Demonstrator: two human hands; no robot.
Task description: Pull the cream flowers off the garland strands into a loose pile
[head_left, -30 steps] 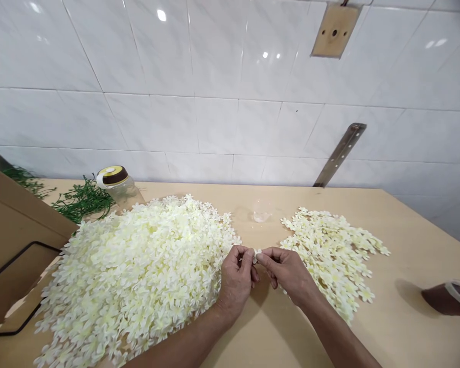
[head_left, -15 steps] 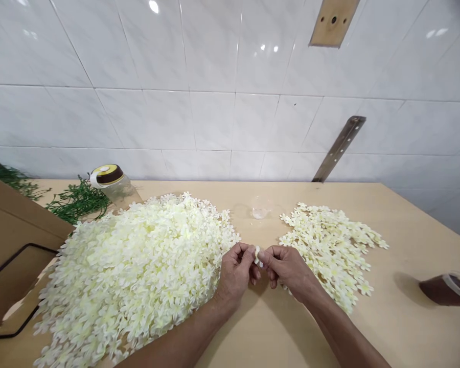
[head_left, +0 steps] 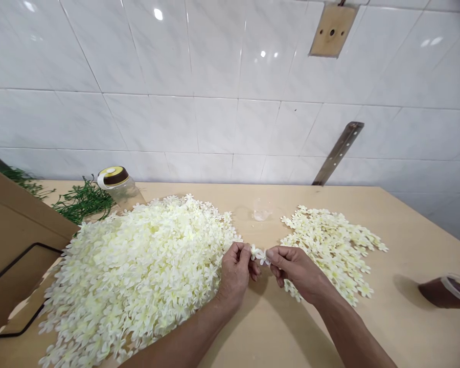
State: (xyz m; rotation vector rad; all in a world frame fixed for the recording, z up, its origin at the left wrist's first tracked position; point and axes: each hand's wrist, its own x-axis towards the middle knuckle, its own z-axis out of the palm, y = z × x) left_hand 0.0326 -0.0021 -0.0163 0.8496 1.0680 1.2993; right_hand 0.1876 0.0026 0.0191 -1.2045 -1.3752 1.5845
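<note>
A clear jar (head_left: 119, 186) with a brown and yellow lid is lying on its side behind the big pile (head_left: 138, 271). I cannot tell what is inside it. A small clear dish (head_left: 261, 213) is sitting on the table (head_left: 406, 225) between the two piles, and its content is too small to make out. At the right edge a brown tub (head_left: 447, 292) with a pale rim is lying tilted, its opening partly out of view. A cardboard box (head_left: 11, 235) with a black line on it is standing at the left.

The left hand (head_left: 235, 271) and the right hand (head_left: 296, 270) are meeting near the front of the table, between the piles. Both are closed in a pinch, thumb against forefinger, on one small flower (head_left: 258, 254), which is hanging between the fingertips just above the table.

The flower is looking thin and soft, like cloth, cream-white with rounded petals. The big pile, of the same flowers, is rising thick and fluffy on the left and touching the left hand. The small pile (head_left: 331, 245) is lying flatter on the right, just behind the right hand. Green feathery stems (head_left: 80, 202) are lying beside the jar. The table is smooth, pale wood, and glossy white tiles (head_left: 214, 122) are covering the wall.
</note>
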